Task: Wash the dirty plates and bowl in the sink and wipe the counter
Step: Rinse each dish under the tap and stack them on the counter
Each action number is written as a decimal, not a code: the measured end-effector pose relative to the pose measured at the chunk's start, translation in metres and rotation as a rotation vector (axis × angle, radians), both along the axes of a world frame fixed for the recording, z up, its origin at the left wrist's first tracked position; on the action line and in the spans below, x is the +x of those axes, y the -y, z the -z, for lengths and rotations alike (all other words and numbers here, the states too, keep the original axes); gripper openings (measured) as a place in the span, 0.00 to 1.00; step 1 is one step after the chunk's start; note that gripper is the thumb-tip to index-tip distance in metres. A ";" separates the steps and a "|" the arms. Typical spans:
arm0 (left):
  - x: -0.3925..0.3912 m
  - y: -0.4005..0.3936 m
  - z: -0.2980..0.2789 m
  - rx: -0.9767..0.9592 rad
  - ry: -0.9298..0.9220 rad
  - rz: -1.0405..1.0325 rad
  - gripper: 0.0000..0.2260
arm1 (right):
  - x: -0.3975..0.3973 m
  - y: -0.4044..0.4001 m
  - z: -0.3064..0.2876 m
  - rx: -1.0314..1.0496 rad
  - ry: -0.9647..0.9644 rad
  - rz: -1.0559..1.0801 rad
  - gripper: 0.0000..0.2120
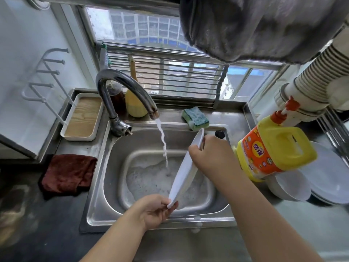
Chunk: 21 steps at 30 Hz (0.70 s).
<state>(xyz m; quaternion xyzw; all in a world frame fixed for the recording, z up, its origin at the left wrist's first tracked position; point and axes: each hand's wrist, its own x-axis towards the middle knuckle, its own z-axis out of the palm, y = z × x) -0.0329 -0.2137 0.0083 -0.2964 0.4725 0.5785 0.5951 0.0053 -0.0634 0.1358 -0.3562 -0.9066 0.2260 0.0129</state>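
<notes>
A white plate (184,173) stands on edge over the steel sink (105,178), seen almost side-on. My left hand (155,209) pinches its near rim. My right hand (205,154) grips its far rim from the right side. Water runs from the curved tap (120,86) into the foamy basin just left of the plate. A white bowl (291,188) and stacked white plates (328,178) sit on the counter to the right. A soapy green sponge (195,119) lies on the sink's back edge. A dark red cloth (69,173) lies on the counter to the left.
A yellow detergent bottle (273,150) stands between the sink and the bowl. A white tray with a wooden base (83,118) sits back left beside a white wall rack (47,76). A brown bottle (117,95) and a yellow brush (135,103) stand behind the tap. Grey cloth (255,25) hangs overhead.
</notes>
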 end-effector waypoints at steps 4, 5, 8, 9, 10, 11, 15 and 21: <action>-0.012 0.010 0.000 -0.101 -0.159 0.073 0.06 | 0.013 -0.017 0.021 -0.231 0.145 0.145 0.09; -0.016 0.012 0.001 -0.129 -0.206 0.083 0.07 | 0.018 -0.021 0.027 -0.312 0.174 0.189 0.11; -0.025 0.017 0.000 -0.176 -0.335 0.107 0.08 | 0.037 -0.023 0.039 -0.507 0.192 0.288 0.09; -0.026 0.019 0.000 -0.179 -0.369 0.128 0.08 | 0.043 -0.021 0.042 -0.554 0.172 0.318 0.07; -0.027 0.020 0.000 -0.179 -0.395 0.150 0.08 | 0.049 -0.018 0.043 -0.591 0.148 0.350 0.05; -0.027 0.020 0.000 -0.177 -0.410 0.172 0.08 | 0.055 -0.016 0.044 -0.616 0.125 0.380 0.04; -0.026 0.021 0.003 -0.155 -0.426 0.252 0.06 | 0.066 -0.016 0.044 -0.612 0.031 0.457 0.04; -0.032 0.028 0.013 -0.111 -0.425 0.247 0.04 | 0.077 -0.010 0.038 -0.526 -0.023 0.452 0.06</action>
